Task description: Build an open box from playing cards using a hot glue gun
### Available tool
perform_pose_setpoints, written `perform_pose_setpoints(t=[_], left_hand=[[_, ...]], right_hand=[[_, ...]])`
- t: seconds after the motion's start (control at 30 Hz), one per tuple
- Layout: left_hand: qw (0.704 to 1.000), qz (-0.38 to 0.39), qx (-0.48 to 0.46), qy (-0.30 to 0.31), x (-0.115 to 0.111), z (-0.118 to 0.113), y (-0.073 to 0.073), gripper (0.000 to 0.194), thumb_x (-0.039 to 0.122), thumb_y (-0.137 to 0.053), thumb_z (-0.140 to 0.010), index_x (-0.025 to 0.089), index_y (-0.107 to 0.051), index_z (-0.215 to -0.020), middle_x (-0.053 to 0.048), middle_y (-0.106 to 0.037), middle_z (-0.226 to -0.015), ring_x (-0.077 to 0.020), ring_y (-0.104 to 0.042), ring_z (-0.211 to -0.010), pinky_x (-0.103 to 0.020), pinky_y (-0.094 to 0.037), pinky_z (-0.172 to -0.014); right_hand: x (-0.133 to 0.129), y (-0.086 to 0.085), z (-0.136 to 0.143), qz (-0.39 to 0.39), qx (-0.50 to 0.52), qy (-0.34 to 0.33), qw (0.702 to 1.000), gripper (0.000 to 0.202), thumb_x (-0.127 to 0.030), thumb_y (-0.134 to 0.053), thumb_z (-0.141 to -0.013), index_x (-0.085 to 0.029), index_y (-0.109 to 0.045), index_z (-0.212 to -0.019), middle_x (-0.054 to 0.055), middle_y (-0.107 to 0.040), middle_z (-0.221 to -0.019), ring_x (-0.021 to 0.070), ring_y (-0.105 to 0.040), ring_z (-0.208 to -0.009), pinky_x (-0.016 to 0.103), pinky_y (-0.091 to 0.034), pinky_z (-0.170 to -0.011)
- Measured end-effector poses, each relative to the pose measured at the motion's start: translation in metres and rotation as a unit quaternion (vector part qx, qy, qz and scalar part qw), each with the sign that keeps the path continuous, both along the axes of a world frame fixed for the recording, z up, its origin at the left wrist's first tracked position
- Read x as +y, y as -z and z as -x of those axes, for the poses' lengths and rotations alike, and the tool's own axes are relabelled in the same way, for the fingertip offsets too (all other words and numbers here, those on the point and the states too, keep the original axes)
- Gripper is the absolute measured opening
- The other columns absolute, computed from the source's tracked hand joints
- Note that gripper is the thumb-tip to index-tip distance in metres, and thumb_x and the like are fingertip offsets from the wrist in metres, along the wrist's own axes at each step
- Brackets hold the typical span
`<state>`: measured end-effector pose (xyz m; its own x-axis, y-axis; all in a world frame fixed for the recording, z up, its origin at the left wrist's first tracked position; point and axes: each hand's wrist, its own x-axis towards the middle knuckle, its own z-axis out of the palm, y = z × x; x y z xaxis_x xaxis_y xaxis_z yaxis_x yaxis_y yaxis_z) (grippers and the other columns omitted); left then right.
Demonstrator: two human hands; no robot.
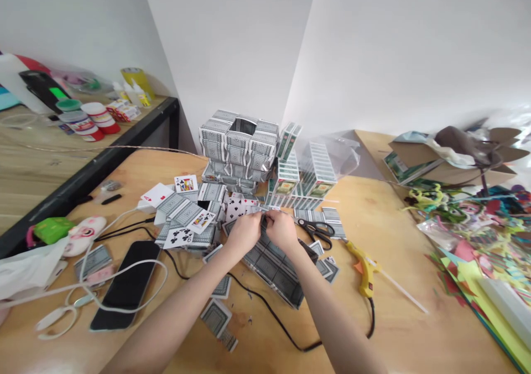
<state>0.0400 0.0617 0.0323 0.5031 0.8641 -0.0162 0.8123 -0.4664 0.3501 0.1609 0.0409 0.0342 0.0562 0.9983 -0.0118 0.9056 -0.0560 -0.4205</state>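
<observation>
My left hand (pixel 245 233) and my right hand (pixel 282 232) meet at the far end of a long box built from grey-backed playing cards (pixel 271 266). The fingers of both hands are closed, pinching at the box's upper far edge; my knuckles partly hide the exact spot. The box lies slanted on the table. Beyond my left hand are face-up playing cards (pixel 235 208). Black-handled scissors (pixel 317 230) lie just right of my right hand, with loose cards (pixel 328 269) nearer me. Farther right rests a yellow hot glue gun (pixel 367 269) with a glue stick in it.
A larger card structure (pixel 240 147) stands at the back beside stacked green card boxes (pixel 319 169). More cards (pixel 188 216) pile up on the left, near a black phone (pixel 126 285) and white cable. A black cord (pixel 265 302) crosses in front. Coloured craft scraps (pixel 477 241) cover the right.
</observation>
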Motion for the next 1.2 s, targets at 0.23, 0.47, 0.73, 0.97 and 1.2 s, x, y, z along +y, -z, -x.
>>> perform_pose_setpoints(t=[0.23, 0.47, 0.73, 0.97, 1.2], left_hand=[[1.0, 0.005, 0.0, 0.0, -0.0013, 0.0003, 0.0001, 0.023, 0.013, -0.036, -0.084, 0.014, -0.056, -0.095, -0.011, -0.066, -0.085, -0.0212, -0.064, -0.08, -0.03, -0.048, -0.07], [1.0, 0.009, 0.003, 0.001, -0.0017, -0.0006, -0.0007, 0.023, 0.012, -0.036, -0.084, 0.013, -0.056, -0.096, -0.011, -0.066, -0.086, -0.0214, -0.064, -0.081, -0.03, -0.048, -0.071], [1.0, 0.008, -0.017, 0.0, -0.0021, 0.0005, 0.0013, 0.024, 0.013, -0.036, -0.085, 0.013, -0.056, -0.097, -0.012, -0.066, -0.088, -0.0218, -0.063, -0.083, -0.031, -0.047, -0.072], [0.999, 0.021, -0.025, -0.006, -0.0029, 0.0013, -0.0016, 0.024, 0.014, -0.036, -0.085, 0.014, -0.057, -0.097, -0.011, -0.066, -0.088, -0.0205, -0.064, -0.082, -0.03, -0.047, -0.073], [0.999, -0.001, -0.032, -0.009, -0.003, 0.001, 0.0034, 0.024, 0.016, -0.035, -0.086, 0.014, -0.057, -0.097, -0.011, -0.067, -0.087, -0.021, -0.064, -0.081, -0.03, -0.047, -0.071]], right_hand=[[-0.0009, 0.003, -0.0004, -0.005, 0.01, 0.0, 1.0, 0.025, -0.016, -0.044, -0.077, -0.019, -0.068, -0.084, 0.007, -0.07, -0.084, 0.0181, -0.063, -0.08, 0.022, -0.04, -0.069], [-0.002, 0.0047, -0.0006, -0.006, 0.018, 0.003, 1.0, 0.024, -0.017, -0.045, -0.075, -0.02, -0.067, -0.083, 0.006, -0.07, -0.085, 0.0184, -0.063, -0.08, 0.022, -0.041, -0.069], [-0.0055, 0.0056, 0.0001, -0.012, 0.044, 0.018, 0.999, 0.025, -0.015, -0.046, -0.074, -0.02, -0.067, -0.086, 0.005, -0.07, -0.087, 0.0179, -0.063, -0.082, 0.022, -0.041, -0.071], [-0.0041, 0.0035, 0.0, -0.011, 0.071, 0.029, 0.997, 0.025, -0.014, -0.046, -0.075, -0.02, -0.068, -0.085, 0.005, -0.07, -0.086, 0.0176, -0.063, -0.084, 0.022, -0.042, -0.073], [-0.0031, 0.008, -0.002, -0.045, 0.117, 0.028, 0.992, 0.025, -0.011, -0.047, -0.074, -0.017, -0.067, -0.087, 0.005, -0.07, -0.086, 0.0159, -0.063, -0.082, 0.02, -0.042, -0.073]])
